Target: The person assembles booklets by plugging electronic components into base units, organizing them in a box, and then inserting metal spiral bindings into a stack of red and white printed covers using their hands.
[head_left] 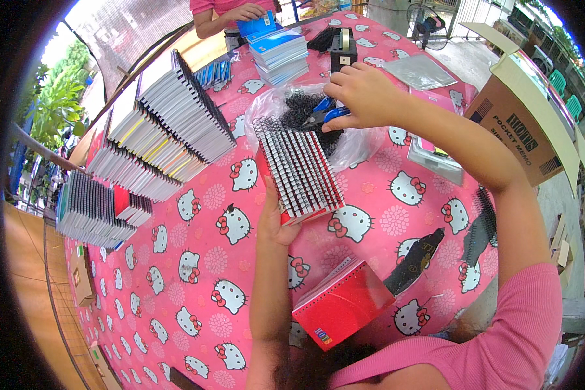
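Note:
My left hand (276,220) is closed around the near left side of a stack of red spiral-bound notebooks (299,172). Their black coil bindings face up in rows. In my right hand (364,94) is a pair of cutting pliers (335,116) with blue handles, its jaws pointing left just past the far end of the stack. Beneath the pliers, a clear plastic bag (257,104) holds a heap of loose black binding coils (299,107). A red notebook pile (341,302) with punched holes along one edge lies close to my body.
Tall stacks of bound notebooks (182,117) stand at left. Across the table, a person's hand (248,12) touches blue notebooks (279,55). A black tape dispenser (343,55), clear plastic sleeves (419,70) and a cardboard box (517,123) are toward the right. Black plastic (416,260) lies nearer.

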The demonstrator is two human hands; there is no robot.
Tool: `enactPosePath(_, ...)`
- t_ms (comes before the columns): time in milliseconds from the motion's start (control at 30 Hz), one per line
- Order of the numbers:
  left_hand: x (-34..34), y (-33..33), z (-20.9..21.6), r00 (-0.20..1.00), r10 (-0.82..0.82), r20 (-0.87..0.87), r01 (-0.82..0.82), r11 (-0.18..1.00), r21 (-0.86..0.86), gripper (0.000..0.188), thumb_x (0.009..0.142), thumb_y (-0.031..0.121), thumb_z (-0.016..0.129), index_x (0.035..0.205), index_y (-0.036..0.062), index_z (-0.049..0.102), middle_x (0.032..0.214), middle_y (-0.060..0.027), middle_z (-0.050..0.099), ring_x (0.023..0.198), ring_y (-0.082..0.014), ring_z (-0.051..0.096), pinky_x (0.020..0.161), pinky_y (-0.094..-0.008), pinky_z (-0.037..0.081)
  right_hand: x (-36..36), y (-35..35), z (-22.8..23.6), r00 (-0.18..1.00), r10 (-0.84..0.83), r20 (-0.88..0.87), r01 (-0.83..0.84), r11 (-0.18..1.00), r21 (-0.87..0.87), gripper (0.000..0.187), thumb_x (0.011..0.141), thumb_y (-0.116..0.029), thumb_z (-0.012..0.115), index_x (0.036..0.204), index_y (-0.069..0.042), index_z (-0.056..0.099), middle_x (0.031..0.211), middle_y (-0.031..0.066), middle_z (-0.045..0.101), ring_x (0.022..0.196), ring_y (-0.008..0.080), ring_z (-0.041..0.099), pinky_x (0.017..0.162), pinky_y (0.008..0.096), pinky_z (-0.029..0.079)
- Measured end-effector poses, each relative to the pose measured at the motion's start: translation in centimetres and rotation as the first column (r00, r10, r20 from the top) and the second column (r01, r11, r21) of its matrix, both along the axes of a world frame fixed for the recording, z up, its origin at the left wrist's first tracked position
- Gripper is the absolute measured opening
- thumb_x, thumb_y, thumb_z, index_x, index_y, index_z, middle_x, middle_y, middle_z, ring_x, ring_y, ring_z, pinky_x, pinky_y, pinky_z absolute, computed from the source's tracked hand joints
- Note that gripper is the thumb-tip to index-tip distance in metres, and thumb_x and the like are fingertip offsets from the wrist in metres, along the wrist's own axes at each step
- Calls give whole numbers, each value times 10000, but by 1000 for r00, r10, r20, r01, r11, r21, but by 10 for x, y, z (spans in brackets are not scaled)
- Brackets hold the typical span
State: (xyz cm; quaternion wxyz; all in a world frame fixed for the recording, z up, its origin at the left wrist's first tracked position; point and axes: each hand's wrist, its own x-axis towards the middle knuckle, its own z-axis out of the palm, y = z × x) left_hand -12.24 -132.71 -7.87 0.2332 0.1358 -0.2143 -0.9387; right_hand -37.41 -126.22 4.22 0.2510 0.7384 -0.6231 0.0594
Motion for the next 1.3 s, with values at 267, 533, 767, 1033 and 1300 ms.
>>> enactPosePath(267, -3, -1, -5, 998, -56, -38, 56, 998, 10, 569, 917, 472, 477, 1302, 53, 441, 1248, -138, 555, 1098, -277, 575, 945, -472, 469, 9, -2, 8, 995, -95, -34, 100, 969, 227, 595, 731, -627, 605, 809, -37, 608, 798, 116, 617, 776, 279, 620, 668, 407, 473)
enactPosePath(533, -6, -1, -12, 998, -63, 14, 63, 997, -34, 534, 928, 446, 470, 1304, 67, 467, 1277, -143, 541, 1138, -309, 548, 989, -517, 413, 1, 5, 7, 983, -184, 23, 174, 959, 225, 594, 726, -626, 613, 829, -41, 610, 799, 108, 605, 787, 276, 611, 697, 410, 465)
enactPosePath(767, -5, 3, -14, 995, -93, 45, 94, 995, -14, 532, 922, 451, 475, 1299, 76, 477, 1271, -137, 547, 1107, -302, 571, 958, -523, 439, -5, 0, -2, 998, 5, -62, 1, 995, 96, 640, 734, -641, 586, 978, -49, 603, 929, 111, 617, 956, 272, 583, 859, 427, 399)
enactPosePath(1033, -6, 4, -17, 993, -115, 3, 115, 993, -23, 524, 928, 457, 465, 1292, 80, 487, 1256, -129, 561, 1099, -299, 577, 951, -517, 445, -1, 4, 4, 996, 35, -77, -29, 997, 66, 619, 726, -629, 603, 953, -53, 609, 910, 105, 618, 926, 262, 586, 836, 398, 418)
enactPosePath(1300, -6, 3, -18, 994, -108, 23, 108, 994, -10, 510, 929, 448, 472, 1273, 73, 501, 1240, -127, 572, 1087, -294, 583, 943, -504, 455, 7, 8, 11, 969, -245, -26, 232, 874, 427, 614, 732, -621, 616, 843, -17, 598, 748, 129, 611, 668, 295, 619, 547, 414, 466)
